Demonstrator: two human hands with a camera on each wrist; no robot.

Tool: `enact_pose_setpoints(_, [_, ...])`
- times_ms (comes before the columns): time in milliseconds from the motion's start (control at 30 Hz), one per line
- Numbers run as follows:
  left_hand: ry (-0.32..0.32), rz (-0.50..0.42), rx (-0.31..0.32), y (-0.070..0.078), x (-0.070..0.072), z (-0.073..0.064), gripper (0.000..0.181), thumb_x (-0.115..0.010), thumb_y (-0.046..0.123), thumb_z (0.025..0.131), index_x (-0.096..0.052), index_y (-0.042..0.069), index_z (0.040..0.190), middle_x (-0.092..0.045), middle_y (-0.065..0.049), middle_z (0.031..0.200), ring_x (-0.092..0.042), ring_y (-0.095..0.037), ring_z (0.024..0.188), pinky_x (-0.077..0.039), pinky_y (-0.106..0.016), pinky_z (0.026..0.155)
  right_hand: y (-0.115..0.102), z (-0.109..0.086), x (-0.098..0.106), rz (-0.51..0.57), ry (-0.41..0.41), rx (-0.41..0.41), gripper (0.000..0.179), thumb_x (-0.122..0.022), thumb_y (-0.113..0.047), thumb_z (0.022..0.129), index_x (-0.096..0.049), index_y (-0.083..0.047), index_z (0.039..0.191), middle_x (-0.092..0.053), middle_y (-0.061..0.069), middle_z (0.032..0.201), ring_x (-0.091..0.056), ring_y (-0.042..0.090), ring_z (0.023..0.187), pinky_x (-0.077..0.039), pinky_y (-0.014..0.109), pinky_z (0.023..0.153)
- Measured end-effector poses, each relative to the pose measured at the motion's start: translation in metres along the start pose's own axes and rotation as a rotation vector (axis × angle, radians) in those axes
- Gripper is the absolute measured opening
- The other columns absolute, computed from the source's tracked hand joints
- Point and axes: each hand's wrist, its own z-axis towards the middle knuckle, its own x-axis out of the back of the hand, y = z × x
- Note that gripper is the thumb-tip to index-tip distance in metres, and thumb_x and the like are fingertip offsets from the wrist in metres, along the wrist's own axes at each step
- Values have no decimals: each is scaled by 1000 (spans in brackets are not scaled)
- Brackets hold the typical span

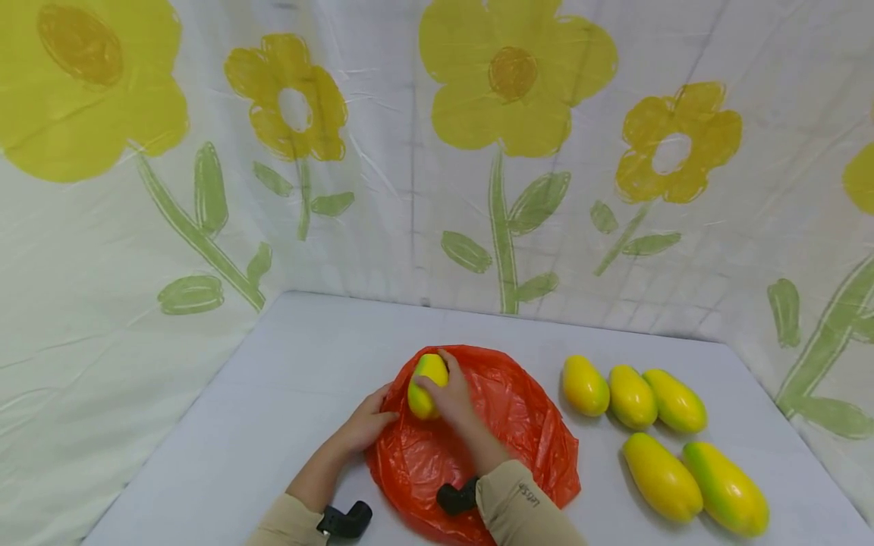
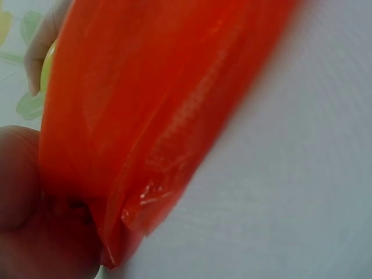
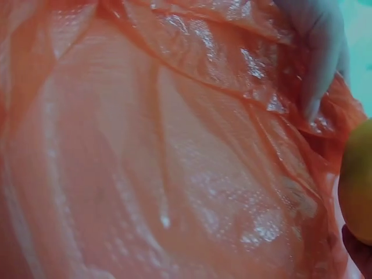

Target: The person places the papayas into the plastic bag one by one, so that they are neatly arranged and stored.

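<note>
A red plastic bag (image 1: 508, 387) lies spread open on the table. My left hand (image 1: 369, 421) grips its left rim; in the left wrist view the bag's film (image 2: 151, 110) bunches up between thumb and fingers. Over the bag's upper left part, my right hand (image 1: 454, 390) holds a yellow-green papaya (image 1: 425, 406), thumb on the near side and fingers around the far side. At the right edge of the right wrist view the same papaya (image 3: 357, 180) shows in part, close to the bag's rim.
To the right of the bag, three papayas (image 1: 631, 396) lie in a back group. Two more papayas (image 1: 662, 478) sit nearer the front right. The white table (image 1: 273, 394) ends at the back against a flower-printed curtain (image 1: 382, 250).
</note>
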Motion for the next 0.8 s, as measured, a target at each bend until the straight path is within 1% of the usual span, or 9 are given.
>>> enact_pose_setpoints(100, [-4,2,0,-1,0,0,54,-46,7,92,-31,10,144,-47,-17,135,-61,-20,95,-57,-38,77,2,-1,-3,-23,5,17,73,-68,-29,81,-31,-16,142,-46,12,129,-50,28,104,-53,44,83])
enact_pose_setpoints(300, [5,14,-7,-2,0,1,55,-47,6,91,-31,9,144,-47,-18,136,-60,-21,100,-56,-39,80,3,-2,-9,-64,17,30,77,-71,-30,79,-29,-15,142,-47,11,128,-50,27,105,-53,46,84])
enact_pose_setpoints(567, [-11,24,-23,-4,1,2,54,-44,5,92,-31,8,144,-45,-19,137,-59,-22,101,-56,-38,81,5,-2,-11,-98,11,46,76,-70,-31,79,-31,-12,142,-46,11,130,-49,28,106,-52,47,86])
enact_pose_setpoints(800, [2,58,-21,-5,0,3,53,-42,5,91,-32,6,144,-46,-19,137,-57,-23,106,-54,-39,86,7,-1,-12,-93,5,49,78,-70,-32,79,-30,-11,142,-46,12,130,-49,28,106,-52,47,86])
